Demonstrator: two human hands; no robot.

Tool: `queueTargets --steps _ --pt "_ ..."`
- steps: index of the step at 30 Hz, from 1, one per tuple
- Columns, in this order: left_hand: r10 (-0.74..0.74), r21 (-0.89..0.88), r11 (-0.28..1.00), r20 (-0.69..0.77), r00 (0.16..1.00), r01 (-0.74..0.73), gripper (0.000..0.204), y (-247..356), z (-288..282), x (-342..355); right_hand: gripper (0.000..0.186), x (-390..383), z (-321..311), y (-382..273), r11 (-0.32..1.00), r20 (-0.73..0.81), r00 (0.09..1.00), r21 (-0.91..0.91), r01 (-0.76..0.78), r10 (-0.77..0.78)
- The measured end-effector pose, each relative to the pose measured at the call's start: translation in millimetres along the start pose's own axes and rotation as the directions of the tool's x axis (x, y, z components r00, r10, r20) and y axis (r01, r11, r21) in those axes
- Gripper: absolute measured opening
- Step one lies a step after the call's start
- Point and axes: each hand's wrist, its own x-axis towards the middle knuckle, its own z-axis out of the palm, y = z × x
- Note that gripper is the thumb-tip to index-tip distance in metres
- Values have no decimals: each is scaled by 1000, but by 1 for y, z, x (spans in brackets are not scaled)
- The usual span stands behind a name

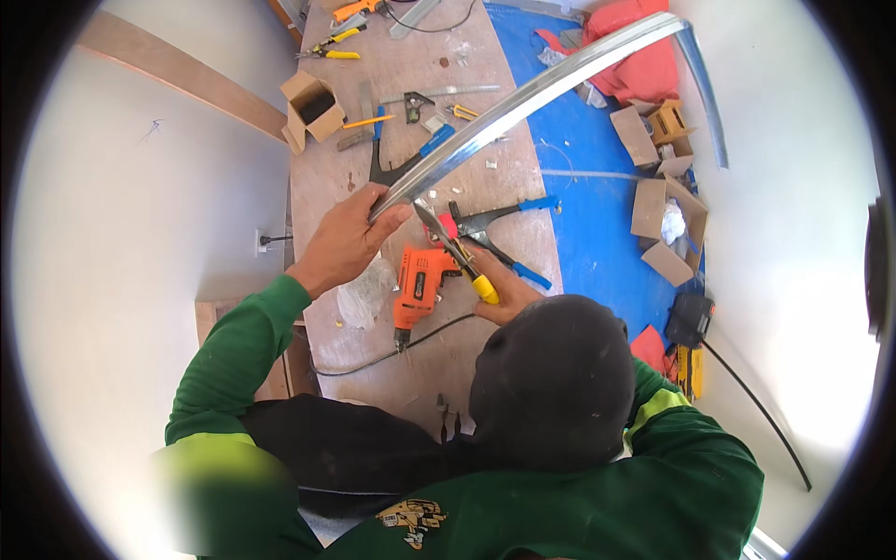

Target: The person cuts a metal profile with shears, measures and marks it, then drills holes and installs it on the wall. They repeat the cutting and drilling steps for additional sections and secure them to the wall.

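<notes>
My left hand is closed around the near end of a long, shiny metal profile. The profile rises to the far right, where a shorter section bends sharply back down. In my right hand are metal snips with yellow grips, their jaws pointing at the profile's held end. Whether the blades touch the metal I cannot tell. A black cap hides my right wrist. Beneath my hands, an orange drill lies on the wooden table, beside a blue-handled plier-like tool.
Another blue-handled tool, an open small carton, a combination square and yellow-handled pliers lie farther up the table. On the blue floor covering at right stand open cartons. The drill's cord crosses the tabletop.
</notes>
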Motion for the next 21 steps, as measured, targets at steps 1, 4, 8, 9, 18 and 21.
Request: queueTargets --steps 1,4,8,9,18,21 --pt "21 2 1000 -31 999 -21 63 4 -3 4 96 3 -5 -5 1000 -15 999 -3 31 -31" --pt "78 36 997 -113 990 -75 64 12 -17 12 92 9 -21 -21 990 -67 988 5 138 -138" --pt "98 25 995 -169 981 -95 64 24 -26 14 88 17 -28 -36 990 -170 978 -86 110 -123" --pt "93 43 995 -172 981 -87 63 26 -28 13 86 18 -28 -37 989 -200 972 -107 102 -122" --pt "92 134 989 -184 979 -68 63 39 -39 11 81 25 -27 -37 968 -286 933 -188 167 -216" --pt "60 160 986 -133 989 -38 63 37 -40 12 81 26 -29 -39 962 -281 931 -206 178 -233"
